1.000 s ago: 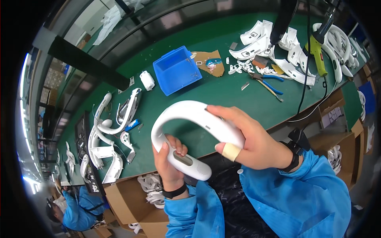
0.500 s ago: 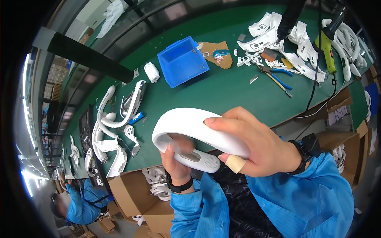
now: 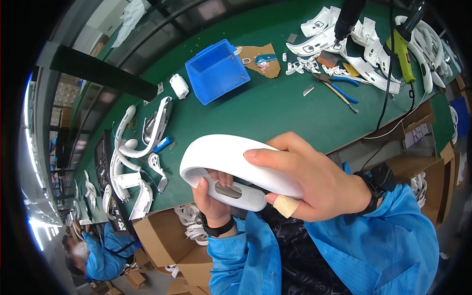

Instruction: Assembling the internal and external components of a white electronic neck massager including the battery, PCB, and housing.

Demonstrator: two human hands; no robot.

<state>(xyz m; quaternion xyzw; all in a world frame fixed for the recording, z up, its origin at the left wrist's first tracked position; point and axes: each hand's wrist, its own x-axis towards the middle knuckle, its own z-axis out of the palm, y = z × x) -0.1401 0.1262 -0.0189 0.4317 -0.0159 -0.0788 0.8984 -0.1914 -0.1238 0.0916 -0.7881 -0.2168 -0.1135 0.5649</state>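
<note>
Both hands clamped on a white curved band (image 3: 231, 160), held up close over the lap, off the surface. Right hand (image 3: 314, 182) wraps the upper arm of the band from the right; thumb, with a tan bandage, under it. Left hand (image 3: 211, 199) grips the lower end with its grey panel from below. Beyond: green surface (image 3: 275, 113) with a blue bin (image 3: 216, 71), white roll (image 3: 179, 86), white curved parts (image 3: 142, 142) at left, blue-handled pliers (image 3: 339, 88) and a yellow-green power tool (image 3: 400, 51) at right.
</note>
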